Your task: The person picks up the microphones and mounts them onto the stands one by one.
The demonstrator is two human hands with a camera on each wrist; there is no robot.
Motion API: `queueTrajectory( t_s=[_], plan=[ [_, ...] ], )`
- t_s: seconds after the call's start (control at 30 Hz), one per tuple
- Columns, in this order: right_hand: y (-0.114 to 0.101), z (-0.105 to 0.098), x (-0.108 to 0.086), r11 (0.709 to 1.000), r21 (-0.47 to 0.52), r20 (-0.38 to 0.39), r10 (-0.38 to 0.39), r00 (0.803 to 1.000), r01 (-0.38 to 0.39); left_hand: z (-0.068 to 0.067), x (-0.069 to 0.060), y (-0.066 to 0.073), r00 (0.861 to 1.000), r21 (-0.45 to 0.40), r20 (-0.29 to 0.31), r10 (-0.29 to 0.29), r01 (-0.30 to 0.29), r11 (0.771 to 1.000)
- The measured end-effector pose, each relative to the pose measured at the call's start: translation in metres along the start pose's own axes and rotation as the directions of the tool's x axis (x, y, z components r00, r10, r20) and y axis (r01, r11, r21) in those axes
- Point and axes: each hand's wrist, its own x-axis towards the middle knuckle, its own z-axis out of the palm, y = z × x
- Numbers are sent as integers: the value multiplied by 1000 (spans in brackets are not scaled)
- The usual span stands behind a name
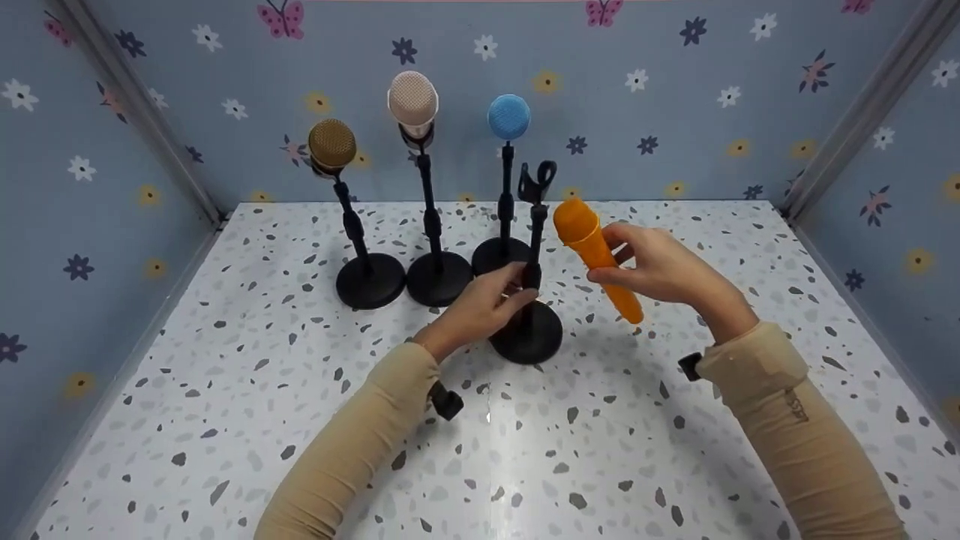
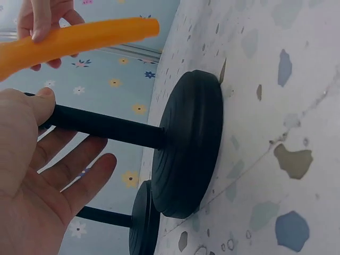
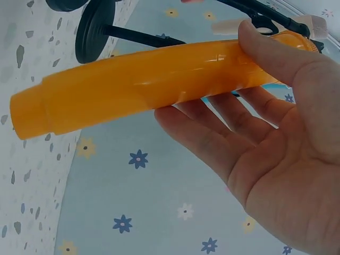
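In my right hand I hold an orange microphone by its body, head tilted up and to the left, above the table. My left hand grips the pole of a black microphone stand whose round base rests on the table. The clip on top of that stand holds nothing. In the left wrist view the thumb and fingers lie about the pole. The right wrist view shows thumb and fingers on the orange microphone, its tail end pointing away from the palm.
Behind stand three more black stands, bearing a gold-brown microphone, a pale pink microphone and a blue microphone. Their bases sit close together on the speckled table. Flower-patterned walls enclose the back and both sides.
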Motion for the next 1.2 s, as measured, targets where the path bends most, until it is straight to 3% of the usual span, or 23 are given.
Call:
queueTrajectory(
  t_s=[0.27, 0.63, 0.77, 0.9, 1.07, 1.2],
  plan=[
    [3, 2, 1, 1000, 3, -6, 6, 1000, -6, -2, 3, 2, 1000, 40, -26, -11, 12, 999],
    [3, 1, 0, 1000, 18, 1, -3, 1000, 3, -7, 6, 7, 999, 21, 6, -52, 51, 998],
    [1, 0, 1, 1000, 0, -3, -17, 1000, 17, -16, 9, 15, 1000, -20, -13, -26, 26, 999],
    [-3, -2, 1, 1000, 6, -27, 1, 1000, -1, -28, 14, 29, 997, -109, -64, 31, -38, 993],
    [-11, -6, 1, 997, 60, -139, -38, 990, 47, -38, 21, 46, 986, -165, -142, 84, -108, 980],
    [-20, -8, -1, 978, 130, -297, -119, 947, 163, -39, 26, 53, 983, -183, -166, 76, -107, 977]
  ],
)
